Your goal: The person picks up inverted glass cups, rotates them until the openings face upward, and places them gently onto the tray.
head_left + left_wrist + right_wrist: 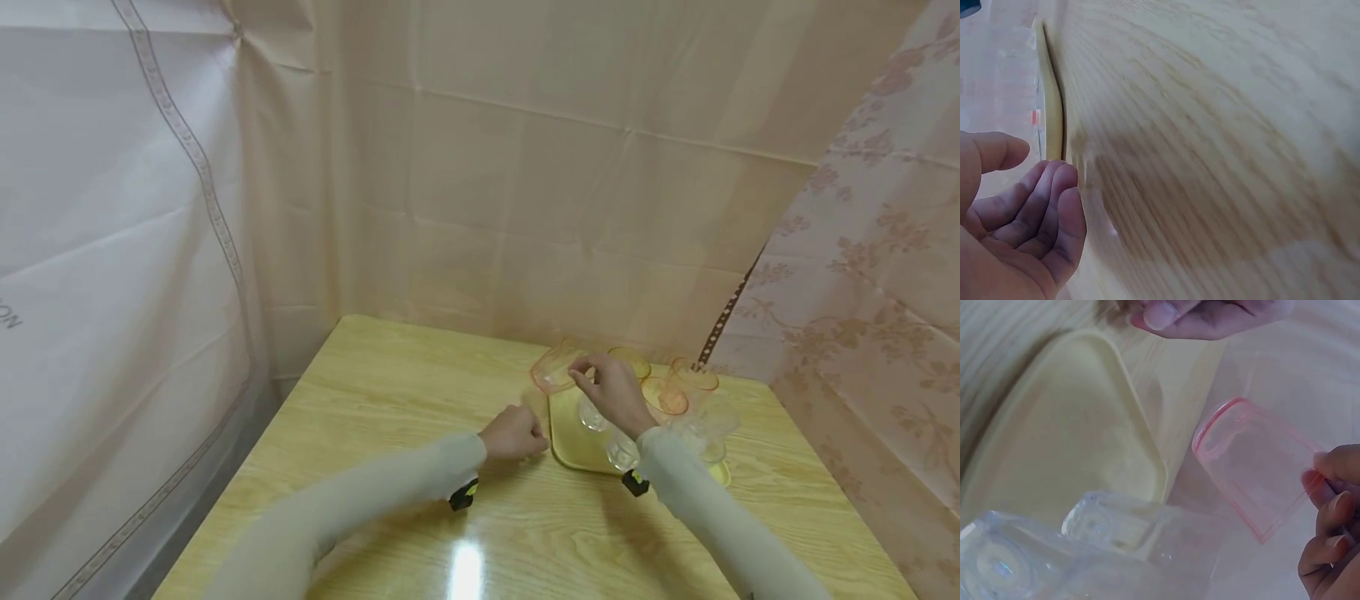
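A transparent pink cup [1244,472] is tilted beyond the tray's far left corner. My right hand [615,393] pinches it at one end between thumb and fingers [1335,465]. Below that hand, clear cups [1141,525] stand on the pale yellow tray [581,457]. My left hand [513,433] is low over the table beside the tray's left edge. In the left wrist view its fingers [1071,209] are loosely curled, the thumb stands apart, and nothing is held.
Yellow and orange-rimmed cups [665,397] stand toward the tray's back. More clear cups [708,429] are at its right, partly behind the right forearm. The wooden table [405,383] meets a hanging cloth [480,208] at the back, with further cloths at both sides.
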The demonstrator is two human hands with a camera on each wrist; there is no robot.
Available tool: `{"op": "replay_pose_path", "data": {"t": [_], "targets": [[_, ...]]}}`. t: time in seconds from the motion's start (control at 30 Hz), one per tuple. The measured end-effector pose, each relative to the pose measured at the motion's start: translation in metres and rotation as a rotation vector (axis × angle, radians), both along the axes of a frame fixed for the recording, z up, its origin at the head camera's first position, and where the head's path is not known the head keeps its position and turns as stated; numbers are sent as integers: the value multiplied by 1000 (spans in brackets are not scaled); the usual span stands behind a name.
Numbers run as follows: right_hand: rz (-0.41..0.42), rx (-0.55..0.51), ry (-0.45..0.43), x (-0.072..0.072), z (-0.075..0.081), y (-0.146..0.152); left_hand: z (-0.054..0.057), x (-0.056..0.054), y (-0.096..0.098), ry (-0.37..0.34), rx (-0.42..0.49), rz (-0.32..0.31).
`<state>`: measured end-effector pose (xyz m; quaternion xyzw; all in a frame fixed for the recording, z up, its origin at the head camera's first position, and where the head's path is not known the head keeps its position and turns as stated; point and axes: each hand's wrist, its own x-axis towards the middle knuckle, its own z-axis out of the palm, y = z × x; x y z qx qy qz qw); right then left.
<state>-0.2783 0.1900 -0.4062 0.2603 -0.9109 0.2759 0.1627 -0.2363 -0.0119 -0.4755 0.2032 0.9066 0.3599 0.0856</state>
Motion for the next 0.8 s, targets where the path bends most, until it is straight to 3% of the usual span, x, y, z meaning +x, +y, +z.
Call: {"op": "replay_pose_path", "data": {"t": [0.17,0.4,0.57,0.8], "targets": [[-12,51,42,-6,-1,-1,-5,0,8,25,-30,1],[-7,94,50,-14,-2,1,-11,1,17,-20,2,18],[-4,124,85,-21,1,3,-11,-2,20,11,-22,19],[-1,154,101,-28,4,9,-5,-5,23,-1,-39,5]]}}
